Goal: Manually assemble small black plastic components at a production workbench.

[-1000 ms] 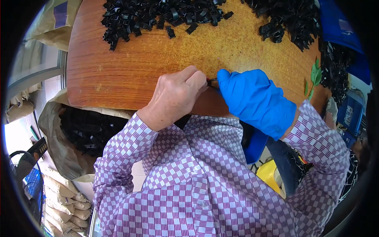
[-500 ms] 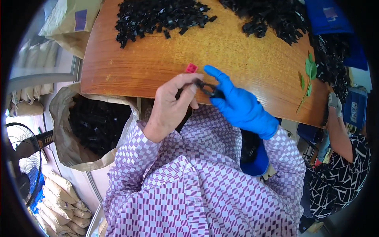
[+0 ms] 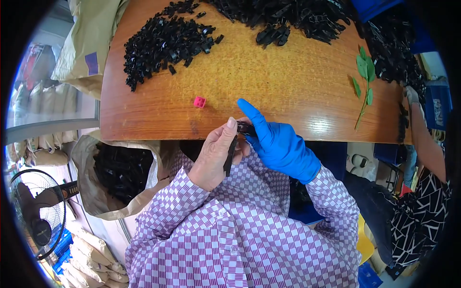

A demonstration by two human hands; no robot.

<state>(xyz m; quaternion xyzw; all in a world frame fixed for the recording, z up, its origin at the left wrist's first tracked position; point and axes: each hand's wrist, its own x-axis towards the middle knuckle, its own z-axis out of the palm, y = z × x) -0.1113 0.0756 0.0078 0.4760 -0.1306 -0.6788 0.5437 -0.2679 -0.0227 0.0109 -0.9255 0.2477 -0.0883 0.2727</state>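
Note:
My bare left hand [image 3: 214,157] and my blue-gloved right hand [image 3: 283,148] meet just off the table's near edge. Between their fingertips is a small black plastic piece [image 3: 246,128], pinched from both sides. A longer black strip [image 3: 230,159] hangs below the left thumb, among the curled fingers. My right index finger points up and away, while its other fingers close on the piece, which they partly cover. On the wooden table [image 3: 269,91], beyond my left hand, lies a small pink block [image 3: 200,102].
Small black pieces [image 3: 165,45] are heaped at the far left, longer ones [image 3: 297,19] at the far middle. A leafy green sprig [image 3: 367,81] lies right. A paper bag [image 3: 86,192] of black parts stands left, near a fan [image 3: 43,211]. Another person's arm [image 3: 427,139] reaches in at right.
The view has shifted. My hands have drawn back from the pink block toward my body and come closer together. The black strip under my left fingers now shows more plainly.

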